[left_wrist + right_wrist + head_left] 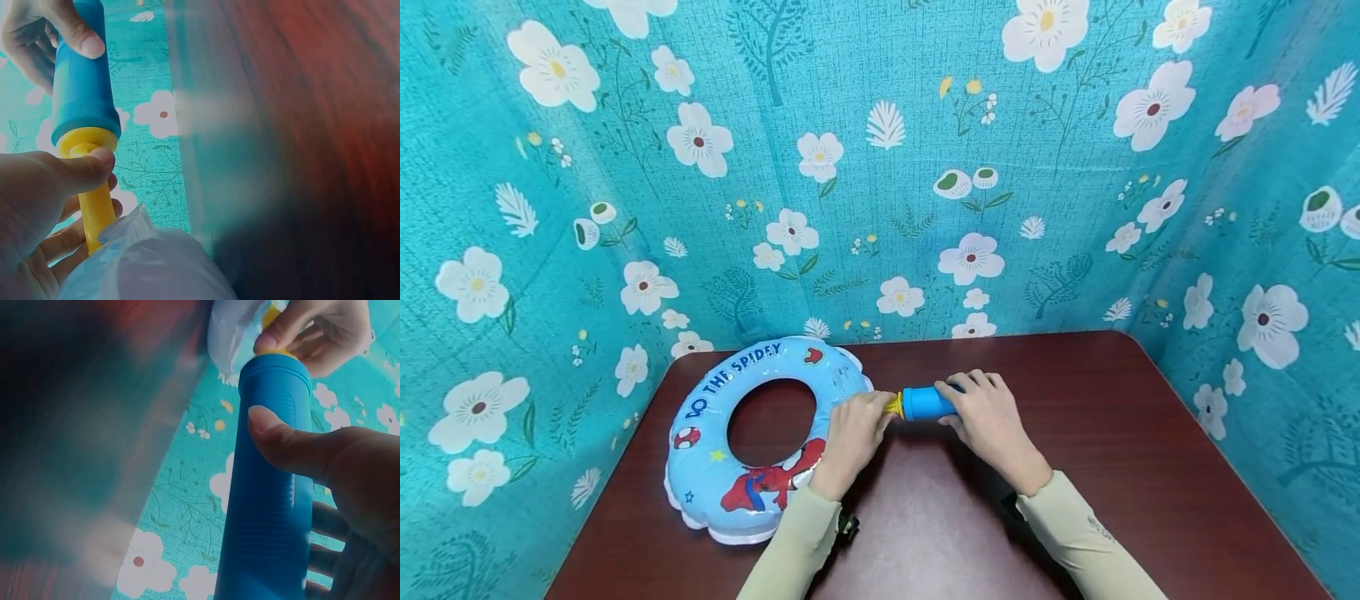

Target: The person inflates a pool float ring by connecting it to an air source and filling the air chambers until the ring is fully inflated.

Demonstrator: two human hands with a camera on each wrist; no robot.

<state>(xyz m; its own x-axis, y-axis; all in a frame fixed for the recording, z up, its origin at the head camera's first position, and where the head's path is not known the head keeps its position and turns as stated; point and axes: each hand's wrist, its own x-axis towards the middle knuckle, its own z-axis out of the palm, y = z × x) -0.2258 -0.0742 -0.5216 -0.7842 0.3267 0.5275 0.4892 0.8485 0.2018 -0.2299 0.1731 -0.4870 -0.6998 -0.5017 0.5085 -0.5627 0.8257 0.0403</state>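
Note:
A blue hand pump (925,403) with a yellow nozzle (95,209) lies sideways between both hands above the table. The right hand (988,419) grips its blue barrel (265,506), thumb along one side and fingers round the other. At the yellow end, the left hand (856,433) pinches the nozzle close to the barrel. An inflated light-blue swim ring (703,425) with a red cartoon figure stands on the left, its edge beside the left hand. In the left wrist view the nozzle's tip is hidden behind the ring's clear plastic (156,262), so contact there cannot be told.
The dark red-brown table (1112,433) spreads under everything. A teal flowered cloth (910,183) hangs along its back and both sides. Below the left sleeve there is a small dark object (847,527).

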